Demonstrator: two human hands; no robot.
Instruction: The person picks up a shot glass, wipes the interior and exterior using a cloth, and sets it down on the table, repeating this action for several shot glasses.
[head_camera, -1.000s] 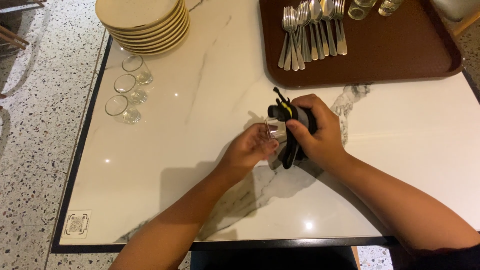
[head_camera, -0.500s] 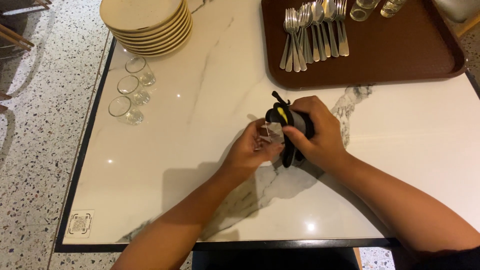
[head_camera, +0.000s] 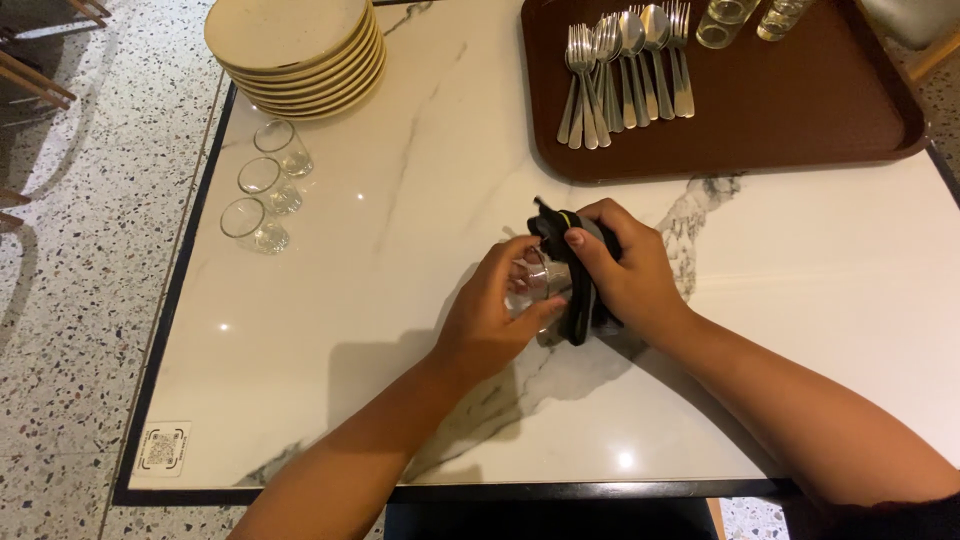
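Observation:
My left hand (head_camera: 490, 318) grips a small clear drinking glass (head_camera: 528, 282) just above the white marble table (head_camera: 400, 200). My right hand (head_camera: 620, 275) holds a dark cloth with a yellow stripe (head_camera: 572, 268) pressed against the glass's open end. Both hands meet at the middle of the table. Most of the glass is hidden by my fingers and the cloth.
Three clear glasses (head_camera: 262, 185) stand near the left edge. A stack of cream plates (head_camera: 295, 45) sits at the back left. A brown tray (head_camera: 780, 110) at the back right carries several forks and spoons (head_camera: 620, 60) and two glasses (head_camera: 745, 18). Speckled floor lies to the left.
My hands stay together on the glass and cloth, with small shifts of the fingers. The view has drifted slightly.

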